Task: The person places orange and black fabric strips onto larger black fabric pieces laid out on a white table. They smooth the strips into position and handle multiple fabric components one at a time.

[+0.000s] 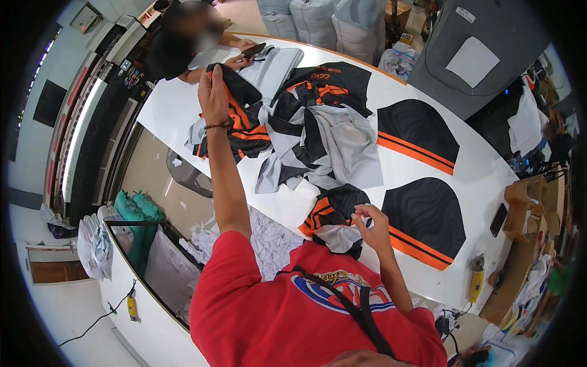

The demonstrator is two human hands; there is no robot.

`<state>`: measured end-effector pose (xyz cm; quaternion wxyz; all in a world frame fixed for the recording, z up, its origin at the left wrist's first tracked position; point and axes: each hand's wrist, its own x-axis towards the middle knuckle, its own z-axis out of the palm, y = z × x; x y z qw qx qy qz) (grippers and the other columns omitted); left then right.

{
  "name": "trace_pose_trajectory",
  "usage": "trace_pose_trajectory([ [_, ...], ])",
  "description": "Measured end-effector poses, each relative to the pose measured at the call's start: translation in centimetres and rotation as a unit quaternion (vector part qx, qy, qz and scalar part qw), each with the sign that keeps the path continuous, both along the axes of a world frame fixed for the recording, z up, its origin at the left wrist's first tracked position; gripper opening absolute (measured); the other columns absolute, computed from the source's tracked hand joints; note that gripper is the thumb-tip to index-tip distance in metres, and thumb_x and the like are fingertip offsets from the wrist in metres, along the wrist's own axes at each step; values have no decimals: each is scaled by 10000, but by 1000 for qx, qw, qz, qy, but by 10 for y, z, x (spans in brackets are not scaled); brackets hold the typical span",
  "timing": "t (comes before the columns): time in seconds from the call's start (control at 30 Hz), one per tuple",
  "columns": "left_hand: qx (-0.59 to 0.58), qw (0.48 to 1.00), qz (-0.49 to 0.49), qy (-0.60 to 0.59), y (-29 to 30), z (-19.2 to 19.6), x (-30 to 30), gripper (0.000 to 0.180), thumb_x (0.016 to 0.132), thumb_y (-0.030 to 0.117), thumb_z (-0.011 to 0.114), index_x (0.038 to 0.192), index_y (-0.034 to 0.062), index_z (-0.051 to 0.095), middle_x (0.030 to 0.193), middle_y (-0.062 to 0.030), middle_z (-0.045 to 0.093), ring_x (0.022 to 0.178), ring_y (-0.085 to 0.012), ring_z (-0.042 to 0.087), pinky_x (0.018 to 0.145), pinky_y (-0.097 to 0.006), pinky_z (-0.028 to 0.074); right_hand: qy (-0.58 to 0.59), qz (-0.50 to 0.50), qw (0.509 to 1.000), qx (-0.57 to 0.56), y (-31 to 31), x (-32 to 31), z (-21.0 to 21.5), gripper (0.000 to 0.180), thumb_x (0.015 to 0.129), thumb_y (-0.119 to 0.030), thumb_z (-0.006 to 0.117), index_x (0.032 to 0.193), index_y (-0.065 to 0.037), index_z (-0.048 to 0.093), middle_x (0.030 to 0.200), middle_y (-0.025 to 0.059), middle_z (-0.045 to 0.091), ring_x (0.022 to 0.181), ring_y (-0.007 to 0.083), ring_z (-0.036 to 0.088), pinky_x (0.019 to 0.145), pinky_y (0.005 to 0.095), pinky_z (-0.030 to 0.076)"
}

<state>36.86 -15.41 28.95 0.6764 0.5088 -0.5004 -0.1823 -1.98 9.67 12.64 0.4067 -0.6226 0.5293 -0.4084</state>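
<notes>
My left hand (213,98) reaches across to the far left of the table. Its fingers pinch the top of a black and orange fabric piece (235,92), raised partly off the pile. At the near table edge my right hand (373,227) is loosely curled, thumb and fingers apart. Its fingertips are beside a bunched black, orange and grey fabric piece (330,211). Between the hands spreads a heap of grey and black fabric pieces (336,137). Two black sleeve-shaped panels (422,131) with orange bands lie flat at the right.
Across the white table (483,183), another person's hands (241,58) hold a dark phone. A second phone (498,220) and a yellow cutter-like tool (476,284) lie at the right. A large printer (92,128) stands at the left. Paper scraps (269,244) pile below the table edge.
</notes>
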Motion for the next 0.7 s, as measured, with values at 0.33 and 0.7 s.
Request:
trace_pose_trajectory([
  [0.33,95,884,-331,317,97,68,-142,299,1033,231,562,1257,33,553,1102,-37,652,979,-124,649,864,-276,541,-278,70,953,99,-28,37,16,934,811,-254,828,1531,-48,269,1339,191,557,1193,224,577,873,352,544],
  [0.7,91,956,-263,-88,83,-5,-167,246,1044,264,555,954,42,499,742,56,429,662,-51,357,587,-220,350,-543,-180,797,194,1,-73,5,457,875,-139,674,1278,39,557,1136,146,674,1035,249,673,902,399,553],
])
